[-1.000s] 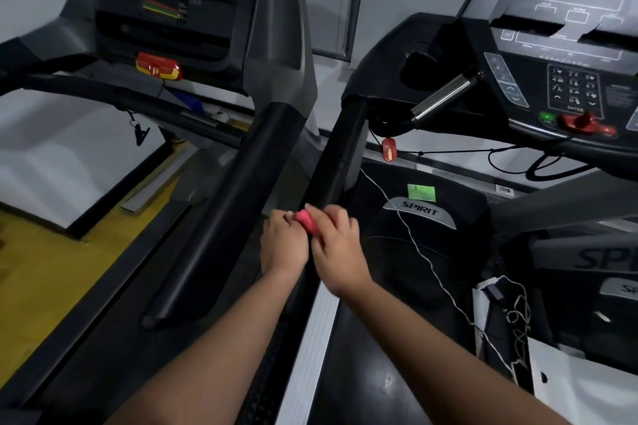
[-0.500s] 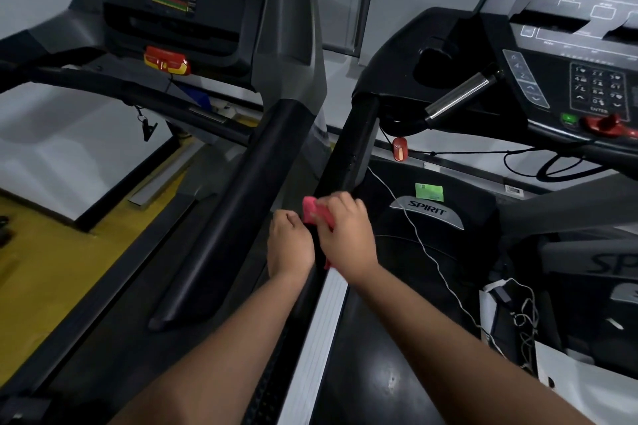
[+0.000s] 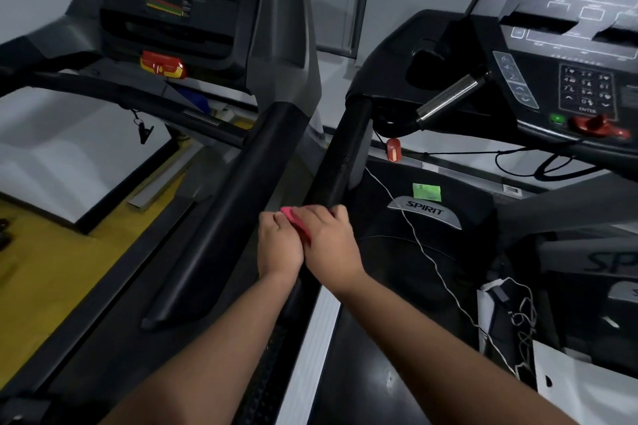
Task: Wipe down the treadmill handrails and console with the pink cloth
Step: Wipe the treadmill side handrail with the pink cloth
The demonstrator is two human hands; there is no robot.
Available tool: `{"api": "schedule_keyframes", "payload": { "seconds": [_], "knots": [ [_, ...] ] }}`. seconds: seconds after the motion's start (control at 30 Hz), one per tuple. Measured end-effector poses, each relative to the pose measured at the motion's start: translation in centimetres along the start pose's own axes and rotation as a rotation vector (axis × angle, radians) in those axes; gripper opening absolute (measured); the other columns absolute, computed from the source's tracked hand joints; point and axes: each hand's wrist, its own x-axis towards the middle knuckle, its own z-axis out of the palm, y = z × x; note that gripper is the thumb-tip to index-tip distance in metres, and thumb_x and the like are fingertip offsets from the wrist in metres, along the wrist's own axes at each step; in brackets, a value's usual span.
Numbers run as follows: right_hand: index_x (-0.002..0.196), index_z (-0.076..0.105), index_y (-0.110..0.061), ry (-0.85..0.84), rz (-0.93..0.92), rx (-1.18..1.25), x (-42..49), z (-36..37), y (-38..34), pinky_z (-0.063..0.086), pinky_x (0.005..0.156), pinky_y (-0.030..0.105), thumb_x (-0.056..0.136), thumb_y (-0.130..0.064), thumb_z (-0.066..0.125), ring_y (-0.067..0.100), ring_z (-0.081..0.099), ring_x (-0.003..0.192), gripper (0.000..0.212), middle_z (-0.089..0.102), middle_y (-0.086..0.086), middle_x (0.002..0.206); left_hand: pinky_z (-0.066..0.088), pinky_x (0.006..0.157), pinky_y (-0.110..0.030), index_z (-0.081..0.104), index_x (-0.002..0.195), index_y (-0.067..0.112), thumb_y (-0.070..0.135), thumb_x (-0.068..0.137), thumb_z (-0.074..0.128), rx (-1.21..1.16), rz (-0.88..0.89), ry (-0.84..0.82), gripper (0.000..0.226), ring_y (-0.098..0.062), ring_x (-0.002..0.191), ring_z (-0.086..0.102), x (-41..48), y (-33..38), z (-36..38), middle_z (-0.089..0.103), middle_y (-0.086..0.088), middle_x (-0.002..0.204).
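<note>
Currently the step in hand is judged to be the wipe of the handrail (image 3: pixel 340 162) on the left side of the right-hand treadmill; the console (image 3: pixel 566 55) lies well apart, up and to the right, and presumably follows later. The pink cloth (image 3: pixel 296 222) sits low on this rail, wedged between the two hands; only a strip of it shows. The right hand (image 3: pixel 328 245) lies over the cloth, fingers curled round cloth and rail in a closed clamp; the left hand (image 3: pixel 279 245) abuts it from the left, fingers curled, knuckles touching the cloth's edge; whether it clamps the cloth or only the rail cannot be determined. Both forearms extend forward and converge at the rail, wrists roughly straight. The next move likely calls for sliding the clamped cloth up the rail toward the console under even pressure; the neighbouring rail (image 3: pixel 234 203) stands just beside, so left-side clearance is tight.
</note>
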Motion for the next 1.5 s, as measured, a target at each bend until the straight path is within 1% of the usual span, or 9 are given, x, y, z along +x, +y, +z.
{"api": "schedule_keyframes", "payload": {
  "seconds": [0.17, 0.33, 0.47, 0.63, 0.87, 1.07, 1.23, 1.33, 1.5],
  "knots": [
    [0.103, 0.065, -0.011, 0.049, 0.027, 0.170, -1.0, -1.7, 0.8, 0.038, 0.075, 0.024, 0.083, -0.012, 0.062, 0.013, 0.043, 0.083, 0.020, 0.070, 0.002, 0.096, 0.038, 0.072, -0.032, 0.047, 0.092, 0.016, 0.018, 0.099, 0.032, 0.026, -0.016, 0.033, 0.017, -0.022, 0.083, 0.053, -0.1, 0.0, -0.1, 0.056, -0.006, 0.093],
    [0.090, 0.059, -0.008, 0.001, 0.105, 0.075, 2.8, -1.1, 1.0, 0.032, 0.071, 0.030, 0.082, -0.010, 0.061, 0.031, 0.052, 0.075, 0.008, 0.066, 0.008, 0.082, 0.038, 0.064, -0.031, 0.049, 0.095, 0.012, 0.011, 0.095, 0.035, 0.065, -0.046, 0.088, 0.014, -0.018, 0.074, 0.051, -0.2, -0.1, -0.3, 0.055, -0.005, 0.089],
    [0.085, 0.065, -0.009, 0.082, 0.000, 0.085, 0.6, -1.2, 0.0, 0.040, 0.072, 0.031, 0.081, -0.017, 0.061, 0.023, 0.056, 0.069, 0.010, 0.069, 0.004, 0.078, 0.039, 0.062, -0.032, 0.049, 0.094, 0.010, 0.011, 0.093, 0.035, 0.113, -0.077, 0.123, 0.014, -0.021, 0.070, 0.051, -0.8, -0.3, -0.5, 0.055, -0.005, 0.083],
    [0.109, 0.066, -0.011, -0.052, -0.112, 0.198, -2.3, -2.2, 1.1, 0.042, 0.078, 0.029, 0.089, -0.018, 0.054, 0.017, 0.046, 0.084, 0.024, 0.071, 0.001, 0.103, 0.038, 0.063, -0.032, 0.051, 0.098, 0.009, 0.012, 0.093, 0.037, 0.107, -0.068, 0.157, 0.015, -0.021, 0.072, 0.052, -1.4, -0.4, -0.7, 0.058, -0.006, 0.088],
    [0.125, 0.055, -0.013, -0.107, 0.094, 0.124, 0.7, -2.8, 1.9, 0.044, 0.084, 0.037, 0.097, -0.013, 0.044, 0.026, 0.042, 0.100, 0.030, 0.062, 0.001, 0.121, 0.030, 0.050, -0.027, 0.050, 0.097, 0.009, 0.012, 0.096, 0.034, 0.162, -0.063, 0.179, 0.016, -0.011, 0.063, 0.046, -1.4, 0.2, -0.5, 0.053, -0.002, 0.082],
    [0.118, 0.059, -0.012, -0.155, -0.104, 0.152, -2.3, -3.2, 1.4, 0.045, 0.078, 0.038, 0.093, -0.017, 0.053, 0.026, 0.045, 0.093, 0.027, 0.063, 0.000, 0.121, 0.037, 0.063, -0.032, 0.051, 0.094, 0.009, 0.011, 0.094, 0.035, 0.140, -0.111, 0.160, 0.016, -0.024, 0.073, 0.053, -0.5, 0.0, -0.4, 0.060, -0.010, 0.088],
    [0.117, 0.059, -0.010, -0.126, 0.000, 0.020, 1.4, -2.6, 1.7, 0.044, 0.079, 0.038, 0.094, -0.016, 0.050, 0.028, 0.047, 0.095, 0.026, 0.064, 0.003, 0.116, 0.037, 0.064, -0.031, 0.050, 0.094, 0.009, 0.011, 0.095, 0.033, 0.138, -0.117, 0.128, 0.018, -0.020, 0.070, 0.050, -0.2, -0.2, -0.2, 0.057, -0.007, 0.087],
    [0.102, 0.064, -0.008, -0.092, 0.018, -0.057, 1.5, -1.7, 0.8, 0.046, 0.068, 0.037, 0.084, -0.012, 0.059, 0.029, 0.052, 0.084, 0.019, 0.069, 0.006, 0.100, 0.037, 0.067, -0.030, 0.049, 0.096, 0.009, 0.010, 0.095, 0.033, 0.110, -0.135, 0.100, 0.017, -0.018, 0.071, 0.049, 0.0, -0.4, -0.2, 0.058, -0.010, 0.093],
    [0.111, 0.062, -0.014, -0.202, -0.098, 0.000, -0.1, -2.6, 0.8, 0.047, 0.076, 0.034, 0.087, -0.028, 0.038, 0.025, 0.050, 0.090, 0.037, 0.066, -0.003, 0.115, 0.037, 0.098, -0.036, 0.046, 0.130, 0.001, 0.013, 0.097, 0.034, 0.149, -0.250, -0.016, 0.038, -0.034, 0.121, 0.049, 0.7, -0.2, -0.3, 0.050, -0.019, 0.134]
  ]
}}
